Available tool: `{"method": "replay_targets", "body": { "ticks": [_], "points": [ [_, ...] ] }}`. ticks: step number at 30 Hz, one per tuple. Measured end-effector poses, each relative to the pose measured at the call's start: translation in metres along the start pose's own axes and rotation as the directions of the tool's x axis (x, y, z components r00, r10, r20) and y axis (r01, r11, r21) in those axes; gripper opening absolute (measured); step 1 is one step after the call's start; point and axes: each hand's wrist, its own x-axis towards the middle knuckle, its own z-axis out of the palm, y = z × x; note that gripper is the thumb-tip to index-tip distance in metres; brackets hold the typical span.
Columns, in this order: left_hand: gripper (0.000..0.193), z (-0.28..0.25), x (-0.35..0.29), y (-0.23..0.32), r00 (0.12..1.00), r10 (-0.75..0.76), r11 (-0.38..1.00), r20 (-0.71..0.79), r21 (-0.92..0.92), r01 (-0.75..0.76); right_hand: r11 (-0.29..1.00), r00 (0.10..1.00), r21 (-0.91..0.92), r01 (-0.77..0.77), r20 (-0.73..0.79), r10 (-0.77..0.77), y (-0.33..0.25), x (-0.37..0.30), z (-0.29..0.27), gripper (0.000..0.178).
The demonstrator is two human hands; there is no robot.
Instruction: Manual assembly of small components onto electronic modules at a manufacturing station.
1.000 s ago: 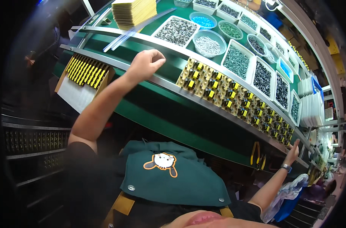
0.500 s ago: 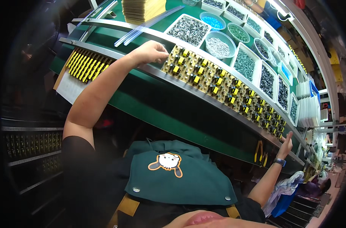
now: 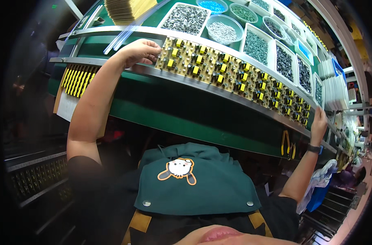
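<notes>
A long row of tan circuit boards (image 3: 212, 67) with yellow blocks and small dark components lies along the metal rails at the bench front. At its left end my left hand (image 3: 143, 52) is closed, with thumb and fingertips on the board edge. My right hand (image 3: 319, 122), a dark-banded watch on its wrist, is by the far right end of the row. Its fingers stretch upward beside the rail and look slightly blurred. A small gap seems to part it from the last board.
Behind the row stand white trays (image 3: 257, 47) and round bowls (image 3: 224, 29) of small components. A stack of tan sheets (image 3: 126, 10) and clear strips (image 3: 131, 30) are at the back left. More yellow-topped parts (image 3: 77, 79) lie left. Yellow-handled pliers (image 3: 285, 143) hang at the front edge.
The whole view has shifted, so bench and boards appear farther left and higher. My left hand stays at the row's left end. My right hand has moved slightly outward from the right end.
</notes>
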Motion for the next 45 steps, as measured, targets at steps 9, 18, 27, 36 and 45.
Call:
{"method": "replay_targets", "body": {
  "ticks": [9, 18, 27, 36, 45],
  "points": [
    [0.015, -0.007, 0.003, 0.005, 1.000, 0.008, 1.000, 0.003, 0.002, -0.008, 0.659, 0.652, 0.748, -0.079, 0.539, -0.534, -0.245, -0.026, 0.024, 0.046],
    [0.016, -0.030, -0.007, -0.005, 0.998, -0.016, 0.999, -0.060, -0.038, 0.014, 0.821, 0.318, 0.419, -0.388, 0.897, -0.307, -0.336, -0.007, 0.095, 0.074],
    [0.023, -0.008, -0.028, 0.002, 0.964, 0.020, 0.991, -0.265, 0.136, 0.017, 0.811, 0.160, 0.264, -0.522, 0.964, -0.211, -0.351, -0.007, 0.126, 0.091],
    [0.023, 0.009, -0.042, 0.016, 0.946, -0.004, 0.980, -0.325, 0.189, 0.069, 0.803, 0.186, 0.267, -0.533, 0.963, -0.196, -0.348, -0.012, 0.123, 0.094],
    [0.024, 0.010, -0.087, 0.006, 0.944, 0.071, 0.994, -0.324, 0.097, -0.041, 0.791, 0.146, 0.342, -0.508, 0.939, -0.312, -0.345, -0.016, 0.096, 0.085]
  ]
}}
